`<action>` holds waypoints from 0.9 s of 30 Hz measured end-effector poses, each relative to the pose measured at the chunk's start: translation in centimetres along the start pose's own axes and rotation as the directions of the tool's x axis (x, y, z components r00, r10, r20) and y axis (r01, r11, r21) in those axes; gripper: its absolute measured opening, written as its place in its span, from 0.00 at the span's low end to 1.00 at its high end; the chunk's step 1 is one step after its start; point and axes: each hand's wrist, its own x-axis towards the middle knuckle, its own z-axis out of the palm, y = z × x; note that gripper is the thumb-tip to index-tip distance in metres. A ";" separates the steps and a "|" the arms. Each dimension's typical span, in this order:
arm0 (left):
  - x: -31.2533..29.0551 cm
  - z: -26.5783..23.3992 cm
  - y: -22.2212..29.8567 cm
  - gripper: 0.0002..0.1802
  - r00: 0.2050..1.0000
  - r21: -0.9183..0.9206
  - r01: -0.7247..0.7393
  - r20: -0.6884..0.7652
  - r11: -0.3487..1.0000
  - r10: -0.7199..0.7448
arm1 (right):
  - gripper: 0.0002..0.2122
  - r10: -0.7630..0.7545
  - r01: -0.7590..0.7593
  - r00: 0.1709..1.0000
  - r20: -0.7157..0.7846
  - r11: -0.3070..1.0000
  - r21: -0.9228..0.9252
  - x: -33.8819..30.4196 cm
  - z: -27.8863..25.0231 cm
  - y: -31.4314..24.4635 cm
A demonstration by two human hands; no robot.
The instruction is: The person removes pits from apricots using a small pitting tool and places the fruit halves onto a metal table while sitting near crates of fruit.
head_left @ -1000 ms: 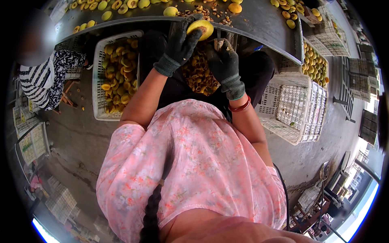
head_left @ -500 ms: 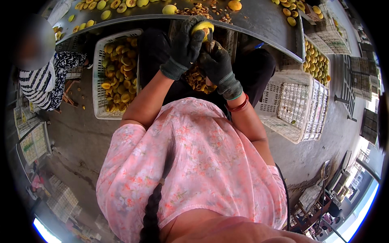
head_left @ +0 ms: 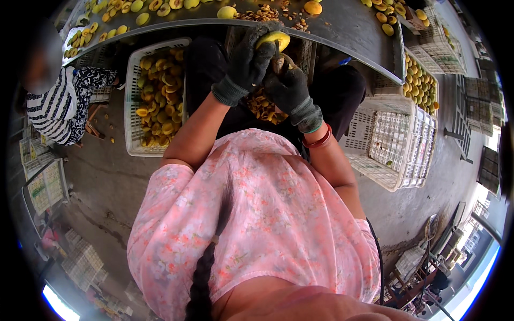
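My left hand (head_left: pixel 242 68), in a dark knit glove, is closed round a yellow peach-like fruit (head_left: pixel 275 39) just over the near edge of the table. My right hand (head_left: pixel 290 90), gloved the same way, grips a small knife by its wooden handle (head_left: pixel 278 65). The dark blade points up against the lower side of the fruit; its tip is hidden. Below my hands, between my knees, lies a heap of yellow-brown fruit pieces (head_left: pixel 262 106), partly covered by my gloves.
The metal table (head_left: pixel 342 40) carries whole and halved fruits and brown pits (head_left: pixel 262 13). A white crate (head_left: pixel 130 107) of fruit halves stands at my left, an overturned crate (head_left: pixel 412 144) at my right, and a full fruit crate (head_left: pixel 420 85) beyond. A person in stripes (head_left: pixel 51 109) sits far left.
The fruit has turned in my left hand: its orange cut side showed before, mostly yellow skin shows now. The knife stays close to it. Both hands have barely shifted.
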 end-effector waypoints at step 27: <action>-0.5 0.0 -2.2 0.27 0.870 -0.401 0.457 0.014 0.794 -0.493 | 0.05 0.475 -0.609 0.789 0.389 0.684 0.401 -0.9 -0.7 -2.1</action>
